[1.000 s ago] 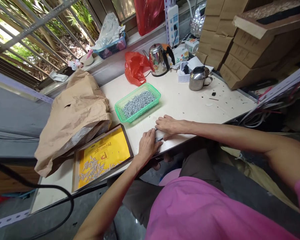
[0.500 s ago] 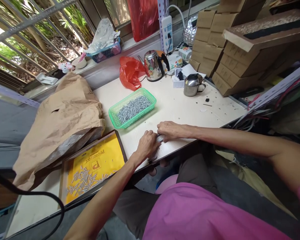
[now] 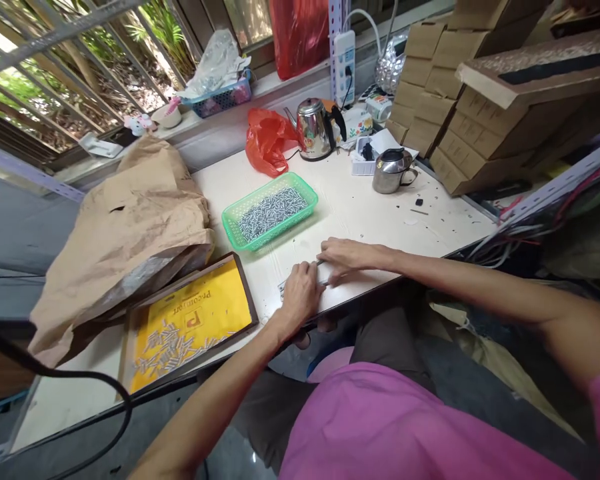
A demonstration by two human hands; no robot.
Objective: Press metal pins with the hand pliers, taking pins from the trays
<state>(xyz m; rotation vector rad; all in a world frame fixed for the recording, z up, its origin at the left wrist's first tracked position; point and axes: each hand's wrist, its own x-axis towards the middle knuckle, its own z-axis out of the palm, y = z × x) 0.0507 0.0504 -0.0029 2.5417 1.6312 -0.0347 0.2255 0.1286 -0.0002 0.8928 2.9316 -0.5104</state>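
My left hand (image 3: 300,291) and my right hand (image 3: 341,257) meet at the near edge of the white table (image 3: 360,207). Both have their fingers curled around something small and grey between them (image 3: 321,281); I cannot make out what it is. Just behind the hands stands a green plastic basket (image 3: 235,215) filled with several small silvery metal pieces (image 3: 270,211). To the left lies a shallow tray with a yellow printed sheet (image 3: 203,311), and several of the same metal pieces (image 3: 173,343) are scattered on it.
A crumpled brown paper sack (image 3: 125,227) fills the table's left side. At the back stand a red plastic bag (image 3: 266,139), an electric kettle (image 3: 314,128) and a steel mug (image 3: 390,171). Stacked cardboard boxes (image 3: 480,100) rise at the right; loose wires (image 3: 530,227) hang there.
The view has shifted slightly. Both hands stay at the table's near edge; the left hand has slid a little toward me and the right hand's fingers have flattened somewhat.
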